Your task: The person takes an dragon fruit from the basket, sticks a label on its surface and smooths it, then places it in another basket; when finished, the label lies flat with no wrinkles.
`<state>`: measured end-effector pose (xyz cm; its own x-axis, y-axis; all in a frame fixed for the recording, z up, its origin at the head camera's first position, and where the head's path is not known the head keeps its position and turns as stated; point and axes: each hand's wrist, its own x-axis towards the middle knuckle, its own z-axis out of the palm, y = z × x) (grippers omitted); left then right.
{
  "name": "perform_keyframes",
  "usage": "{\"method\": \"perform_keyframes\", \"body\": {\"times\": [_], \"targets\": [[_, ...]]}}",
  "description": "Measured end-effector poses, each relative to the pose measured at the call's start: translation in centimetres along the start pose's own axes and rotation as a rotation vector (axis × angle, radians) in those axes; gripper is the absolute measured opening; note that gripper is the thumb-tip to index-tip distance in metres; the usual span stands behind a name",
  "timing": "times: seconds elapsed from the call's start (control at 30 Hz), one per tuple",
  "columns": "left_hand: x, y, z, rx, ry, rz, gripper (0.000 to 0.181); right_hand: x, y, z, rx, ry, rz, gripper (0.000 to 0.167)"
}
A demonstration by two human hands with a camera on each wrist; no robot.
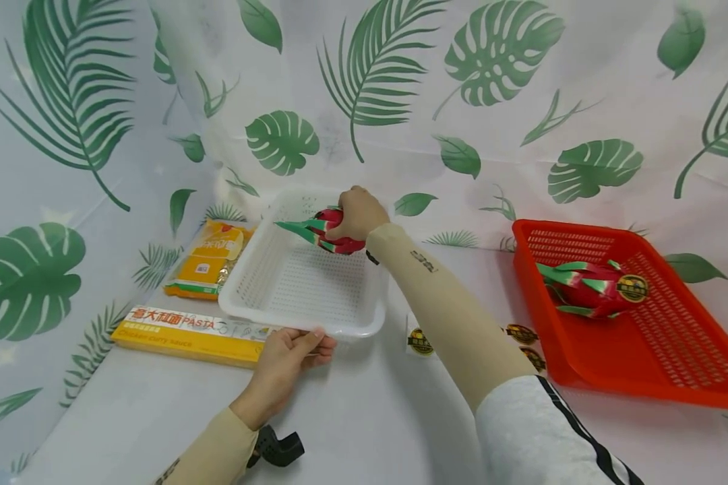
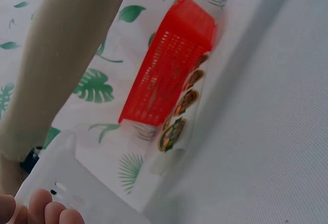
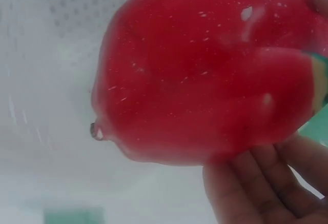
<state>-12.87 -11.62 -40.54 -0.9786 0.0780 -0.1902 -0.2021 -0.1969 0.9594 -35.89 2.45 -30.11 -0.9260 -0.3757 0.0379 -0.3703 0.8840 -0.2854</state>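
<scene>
My right hand (image 1: 360, 214) grips a red dragon fruit (image 1: 340, 246) with green-tipped scales over the far part of a white perforated basket (image 1: 243, 279). In the right wrist view the dragon fruit (image 3: 205, 80) fills the middle, its blunt end towards the basket wall and the fingers curled beneath it. At the basket's near rim is my left hand (image 1: 288, 360), thumb over the edge and fingers below it. The left wrist view catches only those fingertips (image 2: 54, 211) against the white basket wall (image 2: 95, 188).
A red basket (image 1: 619, 364) on the right holds another dragon fruit (image 1: 588, 288) with a black-and-gold sticker. Several similar stickers (image 1: 522, 334) lie between the baskets. Left of the white basket are a yellow bag (image 1: 203, 263) and a long pasta box (image 1: 188, 340). A leaf-print cloth hangs behind.
</scene>
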Motion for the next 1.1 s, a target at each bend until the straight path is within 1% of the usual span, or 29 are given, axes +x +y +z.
{"method": "perform_keyframes", "body": {"times": [0.2, 0.33, 0.43, 0.6, 0.7, 0.93, 1.1], "targets": [[-0.1, 0.0, -0.1, 0.018, 0.005, -0.002, 0.027, -2.3, -0.5, -2.4, -0.006, 0.011, -0.037, 0.053], [-0.2, -0.1, -0.1, 0.032, 0.013, 0.005, 0.025, -3.5, -0.1, -3.5, -0.03, 0.03, -0.058, 0.052], [-0.2, -0.1, -0.1, 0.035, 0.013, 0.006, 0.025, -4.5, 0.4, -4.3, -0.028, 0.044, -0.069, 0.052], [-0.3, 0.0, -0.1, 0.033, 0.004, 0.003, 0.027, -6.9, 1.0, -5.9, -0.011, 0.056, -0.058, 0.058], [-0.2, 0.1, -0.1, 0.033, 0.001, -0.005, 0.029, -8.5, 1.5, -6.4, -0.015, 0.059, -0.054, 0.062], [-0.4, 0.2, -0.2, 0.033, -0.009, -0.013, 0.032, -12.4, 2.6, -6.9, -0.063, 0.087, -0.108, 0.063], [-0.4, 0.2, -0.1, 0.021, -0.027, -0.009, 0.033, -15.5, 3.1, -7.3, -0.081, 0.078, -0.1, 0.063]]}}
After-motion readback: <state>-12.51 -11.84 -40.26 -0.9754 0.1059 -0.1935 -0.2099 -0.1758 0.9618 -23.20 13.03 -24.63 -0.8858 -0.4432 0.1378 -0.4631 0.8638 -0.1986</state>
